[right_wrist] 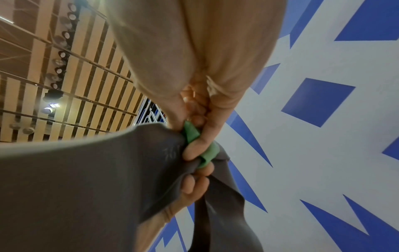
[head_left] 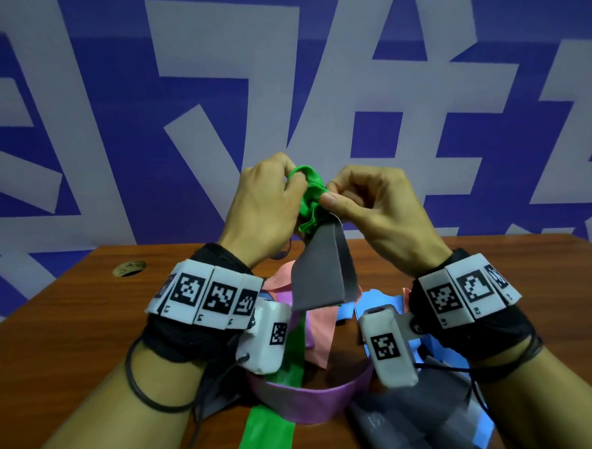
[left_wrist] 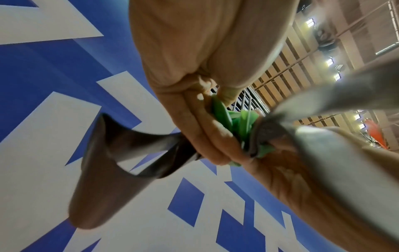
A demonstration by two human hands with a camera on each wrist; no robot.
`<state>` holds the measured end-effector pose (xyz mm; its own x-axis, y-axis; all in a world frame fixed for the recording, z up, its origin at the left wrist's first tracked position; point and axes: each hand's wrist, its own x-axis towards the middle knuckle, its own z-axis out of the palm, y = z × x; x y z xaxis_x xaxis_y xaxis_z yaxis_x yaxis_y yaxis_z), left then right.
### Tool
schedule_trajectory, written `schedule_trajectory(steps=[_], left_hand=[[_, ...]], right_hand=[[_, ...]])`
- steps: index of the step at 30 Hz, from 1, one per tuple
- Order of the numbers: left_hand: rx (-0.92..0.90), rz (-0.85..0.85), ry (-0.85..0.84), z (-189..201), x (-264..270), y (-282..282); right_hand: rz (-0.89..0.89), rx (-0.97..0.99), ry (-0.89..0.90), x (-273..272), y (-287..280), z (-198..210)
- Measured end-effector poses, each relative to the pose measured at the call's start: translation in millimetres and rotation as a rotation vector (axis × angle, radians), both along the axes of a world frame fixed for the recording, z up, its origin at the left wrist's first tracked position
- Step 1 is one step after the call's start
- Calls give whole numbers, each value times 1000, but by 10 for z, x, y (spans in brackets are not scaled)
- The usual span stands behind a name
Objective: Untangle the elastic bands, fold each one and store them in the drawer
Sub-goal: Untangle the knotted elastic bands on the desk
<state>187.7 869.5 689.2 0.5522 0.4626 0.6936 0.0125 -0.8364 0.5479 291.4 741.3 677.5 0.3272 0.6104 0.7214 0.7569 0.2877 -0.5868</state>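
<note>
A knot of green band (head_left: 309, 198) is held up above the desk (head_left: 64, 343), between the two hands and in front of the blue and white wall (head_left: 117, 106). The left hand (head_left: 264, 205) is closed on the top of the knot, its grip narrow, with fingers curled round the bunched green folds (left_wrist: 233, 119). The right hand (head_left: 372, 203) pinches the same knot from the other side between thumb and fingers (right_wrist: 194, 150), so its grip is also narrow and holds green band (right_wrist: 195, 136). A grey band (head_left: 319, 274) hangs from the knot, caught in it, and spreads wide below the hands; in the right wrist view it fills the lower left (right_wrist: 86, 179). A darker strip (left_wrist: 112, 158) loops out beside the left hand in the left wrist view.

Below, a heap of bands lies on the desk: a purple loop (head_left: 317, 401), a pink band (head_left: 322, 329), blue bands (head_left: 381, 302), more grey (head_left: 407, 421), and a long flat run of the green band toward the near edge (head_left: 268, 435).

Black and white square codes are carried on the wrist straps (head_left: 206, 297); small numbers beneath them are too blurred to be read. Faint pale print on the grey band (head_left: 377, 421) cannot be made out. The large white shapes on the wall are cut off and cannot be read as words. Much of the heap is hidden by the wrist cameras (head_left: 390, 346). A round hole with a metal rim (head_left: 130, 268) sits in the desk at far left.
</note>
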Motion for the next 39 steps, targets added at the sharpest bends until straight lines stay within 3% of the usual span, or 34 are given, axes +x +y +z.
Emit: schedule_trajectory(steps=[10, 16, 21, 25, 28, 39], left_hand=[[-190, -101, 36, -25, 8, -24], [-169, -118, 81, -34, -4, -34], [-26, -43, 50, -46, -1, -13], [50, -39, 62, -36, -13, -26], [76, -44, 47, -33, -12, -61], [-185, -93, -13, -58, 56, -3]], right_hand=[[40, -68, -58, 108, -32, -9], [90, -102, -12, 142, -25, -44], [-57, -150, 10, 122, 37, -100], [-263, -118, -127, 56, 83, -101], [-271, -106, -165, 33, 65, -65], [-198, 53, -84, 32, 50, -60]])
